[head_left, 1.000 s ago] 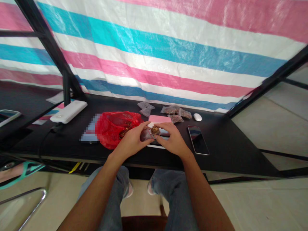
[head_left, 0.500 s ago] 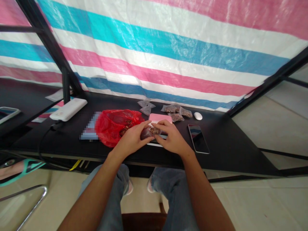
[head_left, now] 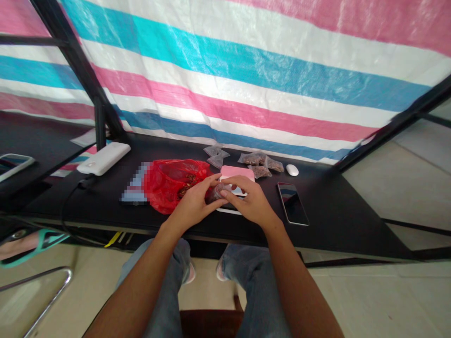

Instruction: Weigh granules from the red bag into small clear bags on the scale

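Between my two hands is a small clear mesh-like bag (head_left: 215, 191) with brown bits inside. My left hand (head_left: 197, 196) grips its left side between thumb and fingers. On the other side, my right hand (head_left: 248, 196) pinches the bag near its top with thumb and forefinger. Beneath the hands lies a flat pink-and-white device (head_left: 237, 172), partly covered by them. Close to my left wrist sits an open red plastic bag (head_left: 165, 183) holding brown dried pieces (head_left: 189, 182). Several filled small bags (head_left: 260, 170) rest beyond the device, beside flat empty-looking bags (head_left: 217, 157).
A white mouse (head_left: 292, 170) and a dark phone (head_left: 293, 203) lie to the right on the black table (head_left: 338, 211). At the left are a white power bank (head_left: 104, 158) with a cable and a blurred-out item (head_left: 136, 185). A striped sheet (head_left: 246, 84) hangs behind.
My right thumb and forefinger have closed together at the bag's top, and the brown contents are less exposed. The view has shifted slightly; the other objects stay put.
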Tool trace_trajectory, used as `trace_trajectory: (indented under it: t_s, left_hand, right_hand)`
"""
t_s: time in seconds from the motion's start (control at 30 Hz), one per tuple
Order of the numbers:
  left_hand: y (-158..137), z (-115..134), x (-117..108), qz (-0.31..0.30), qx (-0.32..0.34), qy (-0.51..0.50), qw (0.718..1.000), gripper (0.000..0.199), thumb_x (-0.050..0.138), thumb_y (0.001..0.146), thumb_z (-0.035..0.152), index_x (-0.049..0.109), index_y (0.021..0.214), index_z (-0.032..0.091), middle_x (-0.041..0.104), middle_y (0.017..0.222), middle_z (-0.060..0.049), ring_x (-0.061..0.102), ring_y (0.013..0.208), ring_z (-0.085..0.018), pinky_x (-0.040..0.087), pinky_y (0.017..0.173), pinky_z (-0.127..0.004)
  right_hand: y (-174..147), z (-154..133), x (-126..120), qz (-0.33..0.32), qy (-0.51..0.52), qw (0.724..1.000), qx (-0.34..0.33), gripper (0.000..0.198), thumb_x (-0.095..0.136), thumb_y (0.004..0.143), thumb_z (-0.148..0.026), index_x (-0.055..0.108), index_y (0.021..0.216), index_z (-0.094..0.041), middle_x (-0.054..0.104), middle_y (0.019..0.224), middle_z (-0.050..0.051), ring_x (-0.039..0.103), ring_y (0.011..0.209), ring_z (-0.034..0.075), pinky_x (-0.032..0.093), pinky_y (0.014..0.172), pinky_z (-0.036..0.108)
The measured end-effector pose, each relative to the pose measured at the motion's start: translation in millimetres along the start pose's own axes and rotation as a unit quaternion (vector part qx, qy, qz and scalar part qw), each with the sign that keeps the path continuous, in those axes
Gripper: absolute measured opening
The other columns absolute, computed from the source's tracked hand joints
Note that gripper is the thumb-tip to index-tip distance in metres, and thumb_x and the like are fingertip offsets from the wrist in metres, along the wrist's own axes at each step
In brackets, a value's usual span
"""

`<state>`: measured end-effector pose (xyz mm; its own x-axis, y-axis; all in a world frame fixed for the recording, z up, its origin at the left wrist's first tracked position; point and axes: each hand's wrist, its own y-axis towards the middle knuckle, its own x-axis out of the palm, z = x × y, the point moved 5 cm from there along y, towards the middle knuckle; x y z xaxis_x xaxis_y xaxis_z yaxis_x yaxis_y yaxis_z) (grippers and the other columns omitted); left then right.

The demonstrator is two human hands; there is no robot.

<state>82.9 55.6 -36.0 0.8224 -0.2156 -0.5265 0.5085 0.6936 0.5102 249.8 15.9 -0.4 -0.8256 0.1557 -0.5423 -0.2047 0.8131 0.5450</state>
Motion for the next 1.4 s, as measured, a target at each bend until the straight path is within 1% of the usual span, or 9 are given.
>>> trace_trajectory:
  t_s: [0.3,0.57,0.73,0.83,1.0,1.1,1.2,1.27,1.4]
  left_hand:
    - [-4,-5,3,0.088,-0.001,-0.034,0.996,0.063,0.074,0.094,0.035,0.049,0.151,0.021,0.069,0.134,-0.014,0.072,0.116,-0.026,0.059,0.102,-0.042]
    - [-3,-7,4,0.090,0.005,-0.009,0.996,0.066,0.076,0.091,0.032,0.049,0.150,0.019,0.068,0.125,-0.013,0.069,0.114,-0.026,0.056,0.103,-0.044]
    - [-3,-9,6,0.071,-0.040,-0.041,0.996,0.070,0.078,0.089,0.035,0.048,0.151,0.020,0.070,0.126,-0.012,0.071,0.113,-0.026,0.057,0.100,-0.040]
    - [-3,-10,7,0.065,-0.068,-0.051,0.994,0.073,0.080,0.088,0.038,0.048,0.151,0.021,0.072,0.125,-0.011,0.072,0.111,-0.025,0.057,0.098,-0.039]
    - [-3,-7,6,0.072,-0.065,-0.079,0.992,0.067,0.078,0.090,0.037,0.048,0.148,0.020,0.072,0.104,-0.004,0.072,0.095,-0.020,0.057,0.091,-0.035]
    - [-4,-5,5,0.086,-0.050,-0.092,0.991,0.064,0.073,0.093,0.034,0.044,0.149,0.020,0.069,0.105,-0.004,0.070,0.097,-0.019,0.056,0.093,-0.035]
    - [-6,-3,4,0.092,-0.003,-0.115,0.989,0.062,0.064,0.096,0.031,0.039,0.152,0.019,0.064,0.111,-0.007,0.067,0.101,-0.019,0.055,0.095,-0.037]
    - [-8,-3,3,0.097,0.011,-0.128,0.987,0.060,0.058,0.099,0.030,0.037,0.154,0.019,0.064,0.114,-0.009,0.066,0.103,-0.020,0.055,0.097,-0.039]
    - [-9,-7,4,0.117,-0.037,-0.139,0.983,0.060,0.063,0.099,0.032,0.039,0.153,0.021,0.070,0.118,-0.011,0.069,0.108,-0.022,0.054,0.102,-0.041]
  right_hand:
    - [3,-5,7,0.083,0.018,0.996,0.005,0.038,0.074,0.093,-0.030,0.073,0.130,-0.024,0.078,0.109,0.007,0.068,0.086,0.018,0.053,0.070,0.032]
    - [-2,-8,5,0.072,-0.005,0.997,0.014,0.040,0.068,0.092,-0.026,0.070,0.132,-0.024,0.080,0.117,0.008,0.071,0.094,0.020,0.055,0.076,0.034]
    - [-3,-2,7,0.065,0.021,0.997,0.029,0.040,0.068,0.092,-0.028,0.068,0.132,-0.024,0.079,0.116,0.008,0.070,0.089,0.019,0.055,0.073,0.033]
    - [-5,6,4,0.080,0.056,0.994,0.039,0.040,0.068,0.093,-0.030,0.066,0.133,-0.024,0.075,0.121,0.010,0.070,0.093,0.019,0.057,0.078,0.035]
    - [-9,32,-7,0.125,0.127,0.981,0.082,0.029,0.073,0.090,-0.039,0.066,0.114,-0.023,0.072,0.127,0.013,0.072,0.105,0.022,0.060,0.090,0.039]
    - [-12,49,-12,0.151,0.148,0.971,0.116,0.042,0.076,0.085,-0.035,0.060,0.122,-0.023,0.074,0.120,0.012,0.073,0.106,0.022,0.060,0.094,0.040]
    - [-15,59,-18,0.163,0.114,0.971,0.136,0.059,0.073,0.082,-0.030,0.055,0.138,-0.023,0.071,0.120,0.010,0.074,0.101,0.021,0.062,0.088,0.038]
    - [-16,60,-21,0.149,0.044,0.979,0.134,0.056,0.071,0.081,-0.027,0.060,0.136,-0.023,0.070,0.123,0.011,0.072,0.103,0.023,0.062,0.084,0.038]
    - [-15,56,-24,0.117,-0.117,0.980,0.107,0.043,0.072,0.080,-0.026,0.071,0.123,-0.022,0.074,0.117,0.012,0.069,0.110,0.030,0.056,0.101,0.052]
